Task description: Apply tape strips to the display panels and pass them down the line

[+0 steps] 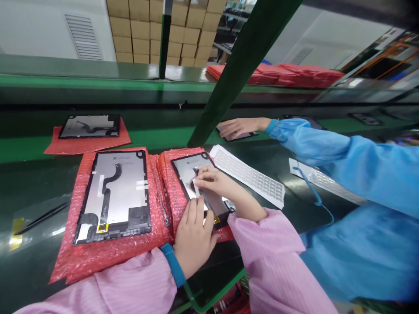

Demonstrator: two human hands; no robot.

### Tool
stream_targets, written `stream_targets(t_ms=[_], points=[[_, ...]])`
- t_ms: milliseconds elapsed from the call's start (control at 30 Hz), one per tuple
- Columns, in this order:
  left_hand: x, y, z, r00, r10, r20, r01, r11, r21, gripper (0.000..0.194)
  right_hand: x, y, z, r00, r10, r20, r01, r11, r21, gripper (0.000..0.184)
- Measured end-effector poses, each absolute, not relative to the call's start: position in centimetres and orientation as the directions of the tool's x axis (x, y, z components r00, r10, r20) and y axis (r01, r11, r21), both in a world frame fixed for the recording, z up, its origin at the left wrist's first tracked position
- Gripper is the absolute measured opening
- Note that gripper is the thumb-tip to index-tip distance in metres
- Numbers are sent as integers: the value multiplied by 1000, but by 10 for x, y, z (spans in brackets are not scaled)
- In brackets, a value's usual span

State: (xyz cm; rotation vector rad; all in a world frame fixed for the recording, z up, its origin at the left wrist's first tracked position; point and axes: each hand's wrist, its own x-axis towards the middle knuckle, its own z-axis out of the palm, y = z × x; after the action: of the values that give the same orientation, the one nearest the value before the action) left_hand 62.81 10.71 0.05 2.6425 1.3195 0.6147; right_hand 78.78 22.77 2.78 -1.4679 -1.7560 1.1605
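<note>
A tablet screen panel (221, 198), its silver back facing up, lies on red bubble wrap (172, 192) in front of me. My left hand (194, 235) rests on the panel's lower left part, fingers stretched out flat. Between the thumb and fingertips of my right hand (216, 183) is a small white strip (196, 188), held just above my left fingertips. The strip's lower end touches or nearly touches the panel; I cannot tell which. To the left, a second screen panel (131, 174) with a dark flex cable (106, 196) lies on bubble wrap.
Tweezers (42, 218) lie at far left beside yellow tape (17, 233). A sticker sheet (248, 174) is right of my panel. Another panel (90, 126) sits on the green conveyor (147, 135). A co-worker's blue sleeve (327, 144) reaches in from the right. A green post (242, 65) slants across.
</note>
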Motion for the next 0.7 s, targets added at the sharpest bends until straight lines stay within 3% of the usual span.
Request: stream_targets(t_ms=[167,333,533,700], points=[[628,107,-6,548,779,304,732,-623,277,52,787,226,22,-207,973,-100,553,32,-833,27],[627,108,-7,557,771,309,727,-633,267,45,780,223,23,-135,988,-68,728,53,-684,18],[627,107,-13,596,713,371,701,-687,194,26,771,227,9,-4,999,53,863,31,-504,35],[599,67,-10,605,634,481,603,-760,242,20,760,247,12,195,974,112,936,-152,-317,39]])
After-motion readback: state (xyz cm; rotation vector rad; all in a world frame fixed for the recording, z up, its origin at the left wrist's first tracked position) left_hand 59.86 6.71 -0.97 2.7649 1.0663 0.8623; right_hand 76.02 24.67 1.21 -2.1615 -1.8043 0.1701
